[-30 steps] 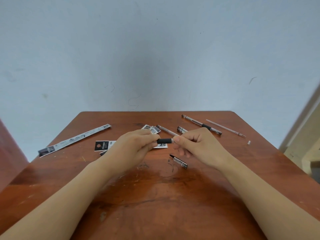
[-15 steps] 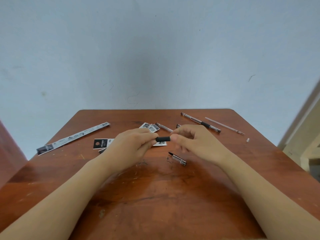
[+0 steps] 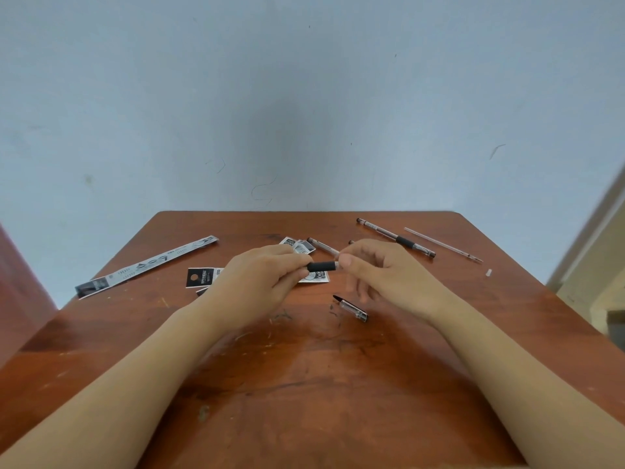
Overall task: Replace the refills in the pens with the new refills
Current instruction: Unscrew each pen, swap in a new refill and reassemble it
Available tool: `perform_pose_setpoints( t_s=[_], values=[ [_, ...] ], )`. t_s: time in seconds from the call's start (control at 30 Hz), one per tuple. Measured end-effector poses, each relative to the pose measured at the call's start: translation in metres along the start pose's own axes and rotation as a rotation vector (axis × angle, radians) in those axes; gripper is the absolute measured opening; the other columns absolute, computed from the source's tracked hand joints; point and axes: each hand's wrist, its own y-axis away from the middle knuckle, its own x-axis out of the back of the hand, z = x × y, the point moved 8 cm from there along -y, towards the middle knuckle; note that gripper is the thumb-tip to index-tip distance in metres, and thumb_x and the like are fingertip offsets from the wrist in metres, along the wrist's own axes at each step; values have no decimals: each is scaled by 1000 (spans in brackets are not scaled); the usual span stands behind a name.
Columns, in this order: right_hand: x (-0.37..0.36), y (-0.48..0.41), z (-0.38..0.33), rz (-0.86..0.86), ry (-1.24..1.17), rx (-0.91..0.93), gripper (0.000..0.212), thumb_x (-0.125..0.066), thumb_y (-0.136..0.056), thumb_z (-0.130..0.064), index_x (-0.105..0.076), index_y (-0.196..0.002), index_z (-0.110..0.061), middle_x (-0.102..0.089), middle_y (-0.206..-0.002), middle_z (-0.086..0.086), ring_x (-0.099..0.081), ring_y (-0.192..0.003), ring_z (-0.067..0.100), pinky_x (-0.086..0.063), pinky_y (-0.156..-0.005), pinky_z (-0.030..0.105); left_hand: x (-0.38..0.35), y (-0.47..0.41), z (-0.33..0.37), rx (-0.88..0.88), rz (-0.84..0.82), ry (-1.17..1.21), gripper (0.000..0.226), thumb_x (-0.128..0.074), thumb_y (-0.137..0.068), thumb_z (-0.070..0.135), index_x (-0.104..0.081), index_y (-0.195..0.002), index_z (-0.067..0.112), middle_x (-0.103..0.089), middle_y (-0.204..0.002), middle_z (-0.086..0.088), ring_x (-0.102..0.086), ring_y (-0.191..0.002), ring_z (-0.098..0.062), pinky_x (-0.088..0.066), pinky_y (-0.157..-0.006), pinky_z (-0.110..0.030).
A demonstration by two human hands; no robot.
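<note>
- A worn reddish-brown wooden table (image 3: 304,384) stands against a pale blue-grey wall, seen from the head camera.
- A long printed wrapper strip (image 3: 145,265) lies flat at the far left. Whether it holds a refill cannot be told.
- The black grip section (image 3: 321,266) of a pen is held level above the table's middle, between the two hands.
- The left hand (image 3: 260,279) pinches its left end between thumb and fingertips.
- The right hand (image 3: 382,275) pinches its clear right end with thumb and forefinger, and its other fingers are blurred.
- A clear pen cap (image 3: 351,308) lies on the table just below the right hand.
- A whole pen (image 3: 395,237) and a thin refill (image 3: 443,244) lie side by side at the far right.
- Black-and-white label scraps (image 3: 203,276) lie beneath and behind the hands, their print too small to read.
</note>
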Motion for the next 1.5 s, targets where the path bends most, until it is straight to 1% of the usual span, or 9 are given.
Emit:
perform_pose_setpoints(
  t_s=[0.13, 0.3, 0.5, 0.73, 0.87, 1.13, 1.27, 1.4, 1.5],
  values=[
    [6, -1, 0, 53, 5, 21, 28, -54, -89, -25, -67, -77, -3, -61, -60, 4, -48, -45, 8, -37, -47, 8, -1, -1, 1, -12, 3, -22, 50, -28, -82, 39, -66, -97, 10, -48, -70, 9, -44, -61, -13, -42, -52, -32],
    [8, -2, 0, 83, -29, 32, 11, -63, -83, -15, -66, -74, -20, -58, -53, -8, -46, -40, 1, -36, -46, 8, 0, -2, -1, 35, -1, -41, 37, -38, -84, 28, -65, -100, 10, -50, -72, 7, -45, -63, -15, -42, -56, -32],
    [18, -2, 0, 168, -74, 47, 19, -63, -82, -8, -61, -76, -25, -61, -49, -10, -47, -39, 2, -35, -45, 7, 2, -3, -5, 64, 7, -8, 36, -36, -83, 28, -64, -97, 10, -38, -63, 19, -40, -58, -1, -33, -52, -23],
    [29, -2, 3, 258, -78, 23, 20, -64, -81, -4, -61, -74, -22, -57, -43, -12, -48, -36, 0, -35, -42, 6, 11, 0, -11, 117, 86, -1, 36, -36, -83, 29, -65, -96, 12, -51, -67, 5, -50, -64, -19, -42, -58, -35],
    [33, -1, 4, 278, -24, -3, 16, -66, -81, -6, -63, -75, -20, -57, -61, -7, -51, -42, -4, -37, -45, 3, 12, -1, -13, 131, 98, 7, 37, -36, -83, 30, -65, -99, 13, -43, -62, 14, -48, -63, -16, -40, -58, -33],
    [28, 0, 9, 30, 525, -18, 10, -64, -81, -8, -69, -89, -13, -52, -69, -16, -51, -58, -6, -38, -55, 3, 12, -1, -13, 121, 106, 28, 35, -38, -83, 29, -65, -96, 13, -42, -61, 16, -44, -59, -9, -33, -53, -26],
    [50, 5, 11, 73, 485, -59, 14, -69, -79, -14, -64, -73, -26, -58, -69, -13, -55, -66, 6, -40, -58, 12, 12, -1, -13, 124, 107, 25, 36, -37, -82, 30, -66, -96, 13, -43, -62, 15, -46, -61, -12, -35, -54, -25],
    [27, 8, 15, -147, 569, -78, 22, -69, -78, -15, -59, -68, -32, -53, -66, -14, -51, -54, 2, -39, -49, 11, 11, -1, -11, 121, 94, 28, 35, -37, -82, 29, -66, -96, 13, -50, -65, 7, -48, -62, -15, -39, -55, -30],
    [14, 10, 17, -272, 700, -75, 25, -67, -80, -15, -54, -71, -35, -49, -71, -15, -46, -62, -1, -33, -54, 12, 11, -1, -10, 121, 93, 27, 35, -37, -82, 29, -66, -96, 12, -53, -67, 3, -49, -62, -17, -41, -56, -33]
  ],
)
